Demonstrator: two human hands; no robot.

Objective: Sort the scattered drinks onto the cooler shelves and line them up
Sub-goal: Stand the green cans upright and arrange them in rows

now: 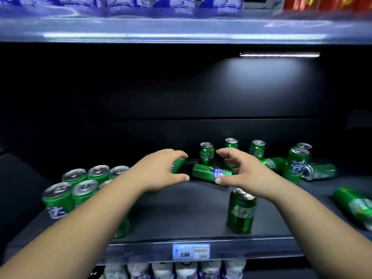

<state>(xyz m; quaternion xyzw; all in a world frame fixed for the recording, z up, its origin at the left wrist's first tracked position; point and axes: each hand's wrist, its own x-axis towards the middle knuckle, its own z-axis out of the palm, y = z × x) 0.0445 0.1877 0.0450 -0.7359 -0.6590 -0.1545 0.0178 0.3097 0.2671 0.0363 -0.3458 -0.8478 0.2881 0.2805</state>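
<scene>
Head view is looking into a dark cooler bay. Taking up most of the frame is the mid cooler shelf (pixel 181 208), w/ green soda cans sitting on it. Running across the top is the upper shelf (pixel 181 27), carrying blue-label water bottles (pixel 173 5) and red packs (pixel 322 3) at top R, all blurred. Under it, R of centre, a light strip (pixel 279 54) is glowing.

Both bare forearms are coming in from the bottom corners. L hand (pixel 159 170) is curling fingers + thumb round a tilted can (pixel 179 165) and holding it near mid-back of the shelf. R hand (pixel 243 172) is arching clawed fingers over a lying can (pixel 209 173), thumb tip touching its near side; can't tell if it's actually gripping.

At L, a lined-up can block (pixel 58 198) is standing upright, partly hiding behind the L forearm. At R back, a scattered cluster (pixel 296 164) is mixing upright + toppled cans, incl. a dented can (pixel 320 171) lying on its side. On the shelf below, white-capped bottles (pixel 181 268) are lining up in a row. Behind the hands, three back cans (pixel 257 149) are standing upright, apart from each other. Under the R wrist, a front can (pixel 241 212) is standing alone near the shelf edge. At far R, an edge can (pixel 354 206) is lying on its side, cut off by the frame. On the shelf's front rail a price tag (pixel 191 251) is sitting, digits blurry.
</scene>
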